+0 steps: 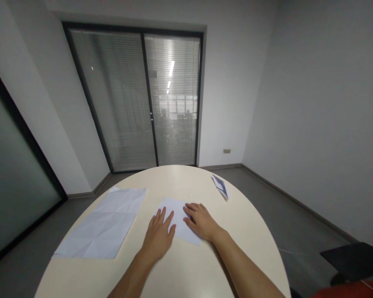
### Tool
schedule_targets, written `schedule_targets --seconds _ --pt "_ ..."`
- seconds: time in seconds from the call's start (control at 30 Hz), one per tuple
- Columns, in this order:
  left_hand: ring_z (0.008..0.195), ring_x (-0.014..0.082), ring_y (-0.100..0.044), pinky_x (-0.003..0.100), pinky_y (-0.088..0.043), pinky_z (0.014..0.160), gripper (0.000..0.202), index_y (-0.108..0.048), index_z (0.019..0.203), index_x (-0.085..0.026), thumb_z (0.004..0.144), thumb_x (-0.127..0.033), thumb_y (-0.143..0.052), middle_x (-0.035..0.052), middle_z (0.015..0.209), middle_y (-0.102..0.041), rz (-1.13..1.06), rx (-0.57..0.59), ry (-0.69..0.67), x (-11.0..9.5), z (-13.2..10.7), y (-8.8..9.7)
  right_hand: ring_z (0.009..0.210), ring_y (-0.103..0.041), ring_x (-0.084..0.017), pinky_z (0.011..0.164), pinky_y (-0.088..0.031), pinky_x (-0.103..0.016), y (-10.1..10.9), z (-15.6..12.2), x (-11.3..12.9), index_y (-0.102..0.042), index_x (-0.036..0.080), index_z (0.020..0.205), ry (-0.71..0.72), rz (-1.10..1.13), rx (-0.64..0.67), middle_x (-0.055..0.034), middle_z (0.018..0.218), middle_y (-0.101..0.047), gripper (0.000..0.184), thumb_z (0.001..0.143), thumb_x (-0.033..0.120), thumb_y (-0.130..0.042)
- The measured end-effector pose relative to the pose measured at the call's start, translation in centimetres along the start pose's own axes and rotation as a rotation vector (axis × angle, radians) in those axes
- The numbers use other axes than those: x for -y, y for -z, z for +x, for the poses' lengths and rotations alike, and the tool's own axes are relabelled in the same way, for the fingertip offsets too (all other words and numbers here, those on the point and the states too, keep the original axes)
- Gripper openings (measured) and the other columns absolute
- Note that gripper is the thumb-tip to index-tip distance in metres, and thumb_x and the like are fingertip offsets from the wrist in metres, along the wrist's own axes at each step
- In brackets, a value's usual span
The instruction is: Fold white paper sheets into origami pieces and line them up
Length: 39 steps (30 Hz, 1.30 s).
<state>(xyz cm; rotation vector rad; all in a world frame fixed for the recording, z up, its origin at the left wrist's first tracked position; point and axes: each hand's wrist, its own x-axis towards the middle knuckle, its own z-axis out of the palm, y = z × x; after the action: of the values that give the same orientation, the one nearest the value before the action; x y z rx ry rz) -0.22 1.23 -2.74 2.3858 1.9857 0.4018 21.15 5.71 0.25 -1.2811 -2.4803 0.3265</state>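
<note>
A small white sheet of paper (177, 209) lies in the middle of a round cream table (255, 231). My left hand (158, 238) rests flat on the sheet's near left part, fingers stretched out and slightly apart. My right hand (200, 221) lies flat on the sheet's right part, fingers extended toward the left. Neither hand grips anything; both press down on the paper.
A larger creased white sheet (104, 225) lies at the table's left. A small folded paper piece (220, 186) sits near the far right edge. Beyond the table stand glass sliding doors with blinds (143, 103). A dark chair part (354, 258) shows at lower right.
</note>
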Motion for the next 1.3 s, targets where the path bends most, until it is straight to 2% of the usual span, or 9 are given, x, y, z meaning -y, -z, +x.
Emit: schedule_targets --seconds 0.17,0.3,0.4,0.5,0.73,0.87,1.0,1.17,1.3 --pt "0.153 0.0337 -0.024 0.059 -0.024 0.122 0.056 -0.041 0.155 -0.022 0.103 -0.041 -0.035 0.0122 0.165 -0.027 0.022 0.054 0.002 -0.1 -0.1 0.2 0.141 -0.044 -0.029 0.121 -0.027 -0.05 -0.1 0.1 0.6 -0.059 0.016 0.137 0.016 0.0 -0.049 -0.0158 0.15 -0.052 0.042 0.102 0.033 -0.043" --pt "0.153 0.0329 -0.024 0.056 -0.024 0.122 0.058 -0.04 0.155 -0.018 0.103 -0.042 -0.034 0.0141 0.164 -0.028 0.031 0.045 -0.005 -0.2 0.0 0.1 0.15 -0.031 -0.032 0.122 -0.027 -0.051 -0.6 -0.1 1.0 -0.045 0.012 0.151 0.124 0.056 0.07 -0.0177 0.16 -0.039 0.056 0.104 0.043 -0.038" --pt "0.153 0.0326 -0.025 0.057 -0.026 0.122 0.058 -0.04 0.155 -0.018 0.103 -0.041 -0.033 0.0139 0.164 -0.029 0.042 0.029 0.0 -0.2 0.1 -0.1 0.153 -0.023 -0.035 0.123 -0.023 -0.054 -1.0 -0.1 0.7 -0.035 0.012 0.157 0.045 0.039 0.136 -0.0172 0.164 -0.029 0.067 0.103 0.051 -0.038" --pt "0.153 0.0321 -0.025 0.055 -0.027 0.121 0.056 -0.04 0.155 -0.018 0.103 -0.038 -0.032 0.0128 0.164 -0.029 0.048 0.026 0.009 -0.1 0.1 -0.3 0.154 -0.02 -0.034 0.124 -0.021 -0.054 -1.0 -0.1 0.4 -0.033 0.012 0.158 -0.041 0.017 0.126 -0.0165 0.165 -0.025 0.069 0.103 0.051 -0.037" --pt "0.151 0.0321 -0.031 0.055 -0.028 0.121 0.053 -0.046 0.151 -0.017 0.102 -0.035 -0.038 0.0128 0.161 -0.037 0.002 -0.014 0.027 -0.2 0.3 -0.2 0.154 -0.021 -0.032 0.125 -0.018 -0.053 -0.5 -0.1 0.6 -0.034 0.008 0.157 -0.102 -0.003 0.107 -0.018 0.164 -0.027 0.063 0.104 0.042 -0.035" --pt "0.149 0.0272 -0.037 0.05 -0.029 0.122 0.048 -0.05 0.147 -0.018 0.102 -0.03 -0.04 0.0109 0.158 -0.045 -0.088 -0.035 -0.045 -0.3 0.3 0.4 0.154 -0.022 -0.031 0.124 -0.02 -0.051 -0.4 0.0 0.4 -0.035 0.008 0.156 -0.113 0.004 0.096 -0.019 0.163 -0.029 0.063 0.103 0.042 -0.039" --pt "0.15 0.031 -0.034 0.053 -0.028 0.122 0.054 -0.052 0.147 -0.019 0.099 -0.044 -0.05 0.012 0.159 -0.042 -0.139 0.017 -0.095 -0.4 0.1 0.9 0.153 -0.024 -0.031 0.124 -0.021 -0.051 -0.3 0.0 0.2 -0.039 0.009 0.155 -0.123 0.007 0.082 -0.018 0.163 -0.031 0.062 0.102 0.042 -0.041" --pt "0.151 0.031 -0.032 0.053 -0.027 0.123 0.049 -0.054 0.145 -0.022 0.101 -0.039 -0.046 0.01 0.16 -0.04 -0.133 0.037 -0.085 -0.4 0.1 0.8 0.153 -0.025 -0.032 0.123 -0.022 -0.054 -0.2 0.0 0.2 -0.044 0.012 0.152 -0.08 0.034 0.061 -0.0184 0.162 -0.033 0.057 0.102 0.04 -0.042" --pt "0.15 0.0308 -0.034 0.052 -0.028 0.122 0.047 -0.055 0.145 -0.023 0.101 -0.038 -0.046 0.0092 0.16 -0.042 -0.125 0.026 -0.066 -0.3 0.3 0.5 0.152 -0.027 -0.034 0.12 -0.026 -0.059 -0.1 0.1 0.3 -0.052 0.018 0.146 0.045 0.057 0.072 -0.0153 0.16 -0.039 0.049 0.101 0.036 -0.043"
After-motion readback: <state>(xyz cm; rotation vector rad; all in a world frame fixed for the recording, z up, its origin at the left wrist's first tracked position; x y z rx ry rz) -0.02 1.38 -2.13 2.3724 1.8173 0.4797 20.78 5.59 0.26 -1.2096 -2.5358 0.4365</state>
